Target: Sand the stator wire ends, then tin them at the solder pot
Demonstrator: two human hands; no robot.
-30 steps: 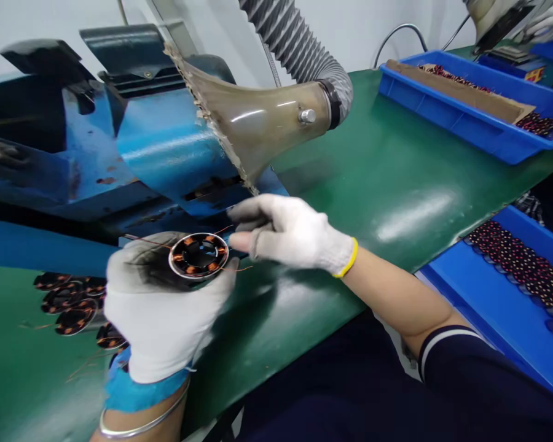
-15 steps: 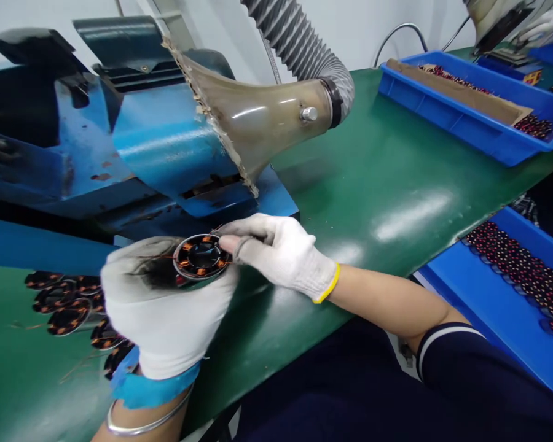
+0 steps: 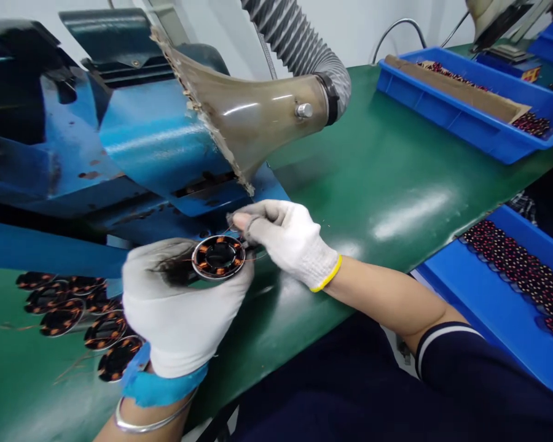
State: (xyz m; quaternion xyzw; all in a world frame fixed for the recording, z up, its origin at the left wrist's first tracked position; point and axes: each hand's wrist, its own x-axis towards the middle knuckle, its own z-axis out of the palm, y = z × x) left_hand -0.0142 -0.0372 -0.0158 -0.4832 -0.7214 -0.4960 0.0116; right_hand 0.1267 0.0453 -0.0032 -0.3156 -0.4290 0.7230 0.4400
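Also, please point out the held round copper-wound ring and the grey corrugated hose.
Held round copper-wound ring (image 3: pixel 220 271): head view, on its near side.
Grey corrugated hose (image 3: pixel 295 38): head view, ribbed middle.

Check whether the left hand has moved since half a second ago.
Yes: against the amber hood, the left hand has shifted rightward in the picture, carrying the wound ring with it.

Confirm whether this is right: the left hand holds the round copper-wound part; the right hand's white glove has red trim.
The color is wrong: the head view shows yellow trim on the white glove of the right hand. The left hand does hold the round copper-wound part.
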